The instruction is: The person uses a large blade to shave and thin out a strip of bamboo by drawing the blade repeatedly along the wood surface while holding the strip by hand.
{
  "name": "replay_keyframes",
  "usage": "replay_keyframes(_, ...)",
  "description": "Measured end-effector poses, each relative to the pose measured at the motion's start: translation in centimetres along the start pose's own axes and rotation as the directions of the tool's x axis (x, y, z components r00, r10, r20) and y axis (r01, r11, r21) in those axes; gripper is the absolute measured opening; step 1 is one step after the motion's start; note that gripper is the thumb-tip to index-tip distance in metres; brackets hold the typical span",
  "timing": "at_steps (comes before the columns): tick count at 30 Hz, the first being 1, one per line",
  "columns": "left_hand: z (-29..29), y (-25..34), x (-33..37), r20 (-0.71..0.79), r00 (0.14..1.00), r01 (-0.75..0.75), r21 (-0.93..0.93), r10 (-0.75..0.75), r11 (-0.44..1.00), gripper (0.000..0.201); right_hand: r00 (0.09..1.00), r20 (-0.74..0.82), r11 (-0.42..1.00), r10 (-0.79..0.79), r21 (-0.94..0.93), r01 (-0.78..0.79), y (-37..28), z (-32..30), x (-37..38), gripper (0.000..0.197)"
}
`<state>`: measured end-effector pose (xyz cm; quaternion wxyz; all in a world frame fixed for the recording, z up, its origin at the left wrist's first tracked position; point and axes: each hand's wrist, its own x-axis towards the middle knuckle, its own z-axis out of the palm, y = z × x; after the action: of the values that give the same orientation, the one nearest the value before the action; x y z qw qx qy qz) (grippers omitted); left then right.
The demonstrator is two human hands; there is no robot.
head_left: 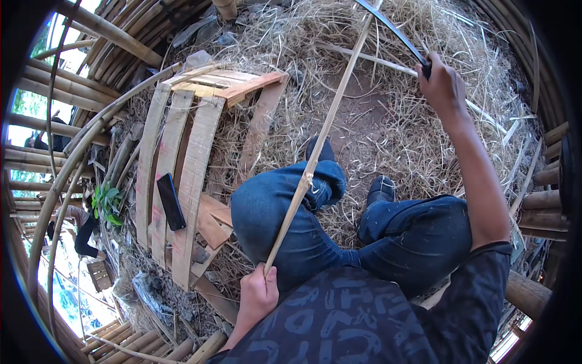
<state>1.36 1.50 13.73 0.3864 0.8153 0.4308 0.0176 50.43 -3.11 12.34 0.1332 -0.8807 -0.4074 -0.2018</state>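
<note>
My left hand (257,296) grips the lower end of a long, thin bamboo strip (329,115), close to my left thigh. The strip slants up and away across my knee, with a knobbly node partway along it. Out ahead on the right, my right hand (441,91) is closed round the black handle of a long, slightly curved knife (397,34). Its dark blade points up and left and meets or overlaps the strip's far end at the top edge; whether they touch I cannot tell.
A wooden crate (197,151) stands at left with a dark phone (171,201) lying on its slats. Dry shavings (412,133) cover the ground around my feet. Bamboo poles (115,39) ring the space. Beyond the left-hand poles are a green plant (107,203) and another person (85,233).
</note>
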Motion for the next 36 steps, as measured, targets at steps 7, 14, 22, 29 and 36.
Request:
replay_keyframes(7,0.3,-0.1,0.0,0.011,1.0,0.027,-0.03,-0.026,0.999,0.029,0.96,0.202,0.756,-0.193,0.654,0.014,-8.4,-3.0,-3.6,0.019)
replay_keyframes(14,0.3,0.3,0.0,0.015,0.999,0.04,-0.017,-0.04,0.999,0.031,0.832,0.07,0.767,-0.55,0.437,0.47,-12.8,-3.9,-4.4,0.008)
replay_keyframes(22,0.1,0.0,0.1,0.029,0.998,0.052,-0.057,-0.051,0.997,0.028,0.827,-0.101,0.776,-0.553,0.298,0.556,-8.6,1.0,-2.2,0.012)
replay_keyframes(29,-0.2,0.3,0.2,0.01,1.0,0.029,-0.035,-0.029,0.999,0.028,0.982,0.18,0.99,0.049,0.121,-0.072,-0.1,0.9,0.7,0.012)
replay_keyframes(36,-0.3,-1.1,0.2,0.04,0.997,-0.068,0.07,0.065,0.995,0.031,0.978,0.188,0.958,0.091,0.251,-0.137,-1.6,-1.9,-0.1,0.009)
